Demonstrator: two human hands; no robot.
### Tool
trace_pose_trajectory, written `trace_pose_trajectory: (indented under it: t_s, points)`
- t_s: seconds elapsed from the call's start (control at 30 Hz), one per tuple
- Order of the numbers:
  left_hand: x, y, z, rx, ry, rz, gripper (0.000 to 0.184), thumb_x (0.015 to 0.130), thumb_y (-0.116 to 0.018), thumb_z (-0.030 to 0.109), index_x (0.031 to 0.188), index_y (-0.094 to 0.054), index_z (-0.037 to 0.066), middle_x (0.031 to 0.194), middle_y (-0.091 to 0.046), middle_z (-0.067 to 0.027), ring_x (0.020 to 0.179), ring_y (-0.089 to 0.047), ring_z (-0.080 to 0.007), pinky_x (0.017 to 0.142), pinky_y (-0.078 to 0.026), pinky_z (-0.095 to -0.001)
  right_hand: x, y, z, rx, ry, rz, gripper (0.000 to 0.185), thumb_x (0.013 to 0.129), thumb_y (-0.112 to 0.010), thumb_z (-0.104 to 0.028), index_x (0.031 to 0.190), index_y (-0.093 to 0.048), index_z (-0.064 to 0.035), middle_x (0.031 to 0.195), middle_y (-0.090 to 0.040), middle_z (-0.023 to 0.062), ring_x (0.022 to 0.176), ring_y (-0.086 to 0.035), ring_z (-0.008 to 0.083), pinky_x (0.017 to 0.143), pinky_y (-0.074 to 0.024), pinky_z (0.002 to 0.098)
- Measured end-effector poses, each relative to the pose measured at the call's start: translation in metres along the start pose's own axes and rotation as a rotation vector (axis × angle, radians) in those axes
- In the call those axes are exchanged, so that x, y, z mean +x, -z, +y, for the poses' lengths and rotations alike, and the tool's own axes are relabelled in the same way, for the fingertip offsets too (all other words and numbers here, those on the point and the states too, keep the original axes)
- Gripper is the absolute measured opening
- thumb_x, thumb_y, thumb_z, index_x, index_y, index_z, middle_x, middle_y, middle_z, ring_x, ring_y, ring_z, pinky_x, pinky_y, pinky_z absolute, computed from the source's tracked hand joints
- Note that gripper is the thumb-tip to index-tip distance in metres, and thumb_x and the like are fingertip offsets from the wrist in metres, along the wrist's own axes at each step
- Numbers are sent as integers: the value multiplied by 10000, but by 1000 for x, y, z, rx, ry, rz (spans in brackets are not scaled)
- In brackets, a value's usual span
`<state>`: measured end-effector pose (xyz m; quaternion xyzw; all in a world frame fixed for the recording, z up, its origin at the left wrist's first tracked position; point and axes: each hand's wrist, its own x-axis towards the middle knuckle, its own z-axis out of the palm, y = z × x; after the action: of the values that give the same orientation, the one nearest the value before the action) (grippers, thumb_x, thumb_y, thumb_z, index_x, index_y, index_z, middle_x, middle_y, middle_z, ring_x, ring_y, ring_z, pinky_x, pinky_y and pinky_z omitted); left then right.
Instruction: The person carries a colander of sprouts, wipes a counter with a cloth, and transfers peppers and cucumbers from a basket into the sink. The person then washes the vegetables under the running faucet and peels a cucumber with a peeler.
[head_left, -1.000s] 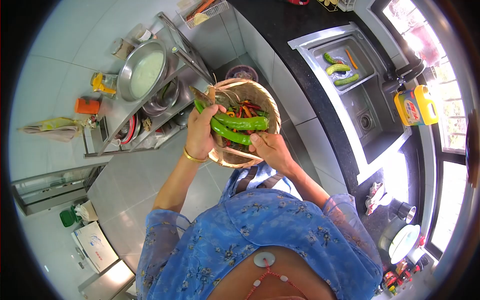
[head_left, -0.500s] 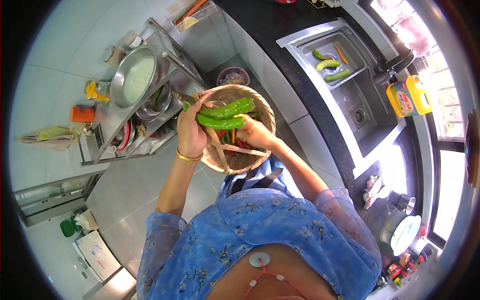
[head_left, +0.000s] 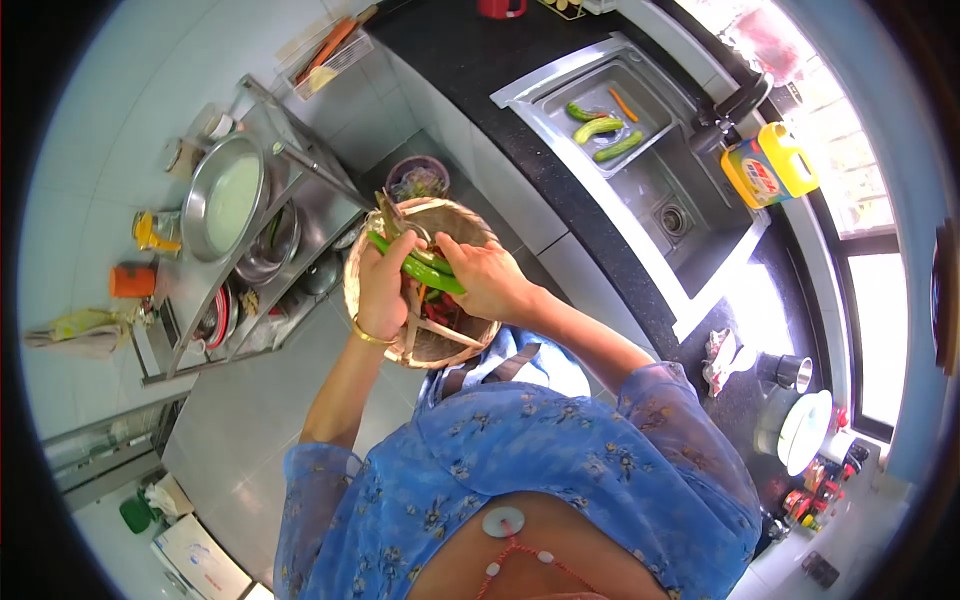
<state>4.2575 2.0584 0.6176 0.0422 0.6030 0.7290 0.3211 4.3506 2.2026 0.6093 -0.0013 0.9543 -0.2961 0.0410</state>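
Observation:
Long green peppers [head_left: 432, 272] lie across the mouth of a woven basket [head_left: 352, 290], between my two hands. My left hand [head_left: 384, 285], with a gold bangle at the wrist, is wrapped round them at their stem end. My right hand [head_left: 487, 280] is closed on the upper side of the same peppers, its fingertips close to my left thumb. Brownish stems or a handle part stick up beyond my left fingers; I cannot make out which. Red and green chillies [head_left: 437, 308] show inside the basket below the hands.
At the right, a sink [head_left: 672, 220] in a black counter holds green vegetables and an orange one; a yellow bottle [head_left: 768, 168] stands beside it. A metal rack [head_left: 300, 165] with a large steel bowl [head_left: 228, 198] is at the left. A tub [head_left: 418, 180] sits beyond the basket.
My right hand has moved from under the peppers to their upper side, near my left hand. The basket and both hands have shifted left in view, and the room has turned with the camera.

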Motion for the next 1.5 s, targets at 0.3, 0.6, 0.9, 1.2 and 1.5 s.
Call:
trace_pose_trajectory:
  t_s: [0.3,0.6,0.9,1.2,1.5]
  points:
    - [4,1,25,-148,41,-7,229,896,-543,288,953,-517,67,742,-535,1,522,-396,-32,457,-344,-185,7,107,208,263,-429,626,251,751,-657,-193,912,-542,-38,731,-619,82,637,-606,170,554,-471,331]
    - [-18,-47,15,-102,54,65,162,861,-559,182,881,-485,40,749,-504,-13,539,-389,-34,470,-349,-194,38,131,261,-221,-194,421,375,769,-641,-242,1094,-581,-65,1036,-604,155,948,-598,308,818,-478,381]
    - [-76,-124,54,-37,-11,140,361,817,-588,126,1120,-461,-24,720,-459,8,559,-399,-41,488,-344,-192,65,-105,161,-137,-49,-493,226,755,-557,-169,890,-638,-7,964,-635,187,889,-625,330,747,-503,395]
    - [-162,-150,70,-100,-24,271,592,758,-606,157,1248,-378,-84,915,-560,-98,593,-438,-68,509,-365,-202,15,-180,202,-272,-373,-663,383,798,-562,-194,1148,-565,-39,1122,-597,167,1049,-581,298,809,-497,429]
    - [-215,-114,32,-159,-58,222,593,773,-609,154,1280,-378,-50,914,-568,-75,623,-431,-56,519,-348,-191,-40,-187,155,-506,-479,-1028,603,655,-785,-246,1180,-542,-77,1176,-584,100,1085,-563,276,834,-494,457]
